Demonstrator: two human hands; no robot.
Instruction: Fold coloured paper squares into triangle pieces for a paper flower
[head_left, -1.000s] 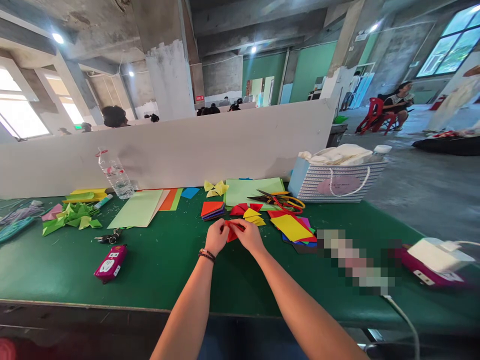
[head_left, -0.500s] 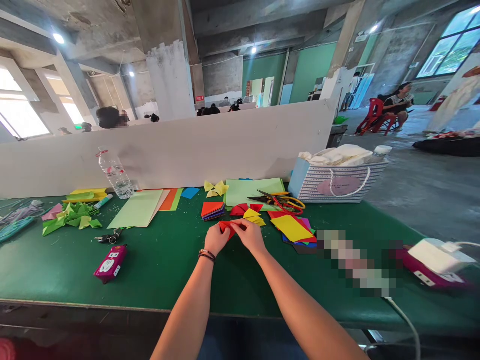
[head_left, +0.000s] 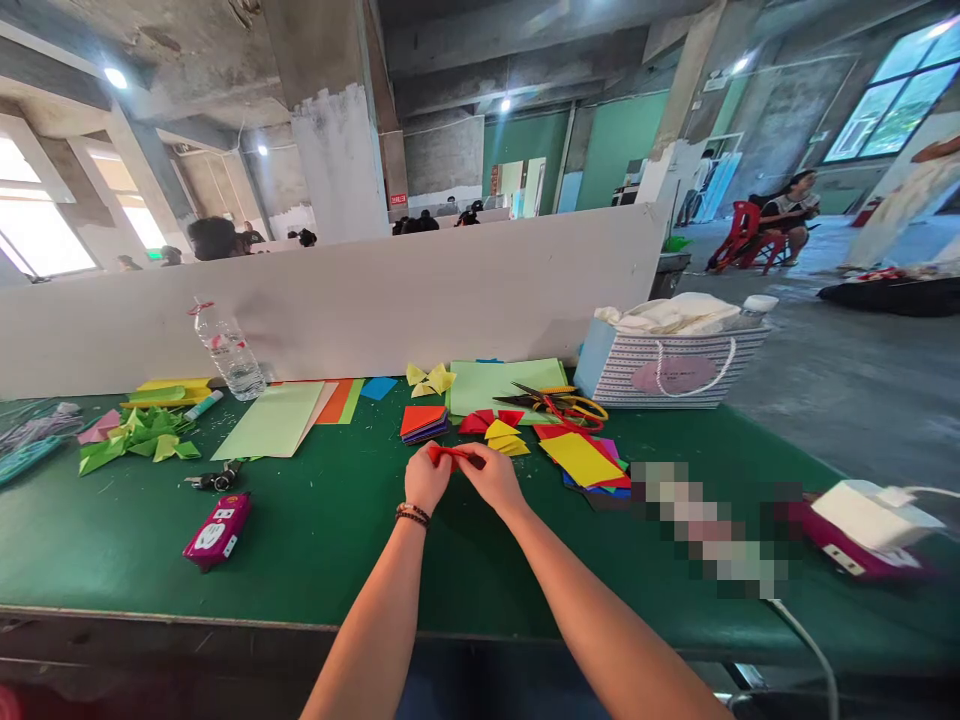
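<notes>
Between my two hands is a small piece of red paper (head_left: 448, 453), folded and mostly covered by my fingers. My left hand (head_left: 426, 480), with dark beads at the wrist, pinches its left side. On its right side my right hand (head_left: 490, 476) grips with thumb and fingers. Just beyond the hands lie a stack of coloured paper (head_left: 424, 422) with orange on top, folded red pieces (head_left: 489, 421) and folded yellow pieces (head_left: 507, 438). To the right is a fanned pile of paper with a yellow sheet (head_left: 582, 459) uppermost.
Scissors (head_left: 555, 403) rest on pale green sheets (head_left: 506, 385) near the white partition (head_left: 420, 290). A striped paper bag (head_left: 671, 365) stands at the back right, a plastic bottle (head_left: 231, 350) at the back left. Green folded pieces (head_left: 142, 440), keys (head_left: 217, 478) and a purple packet (head_left: 217, 530) lie leftward.
The red paper has been turned or folded over between my fingers, so less of its face shows. Both hands stay close together; the whole view has shifted slightly.
</notes>
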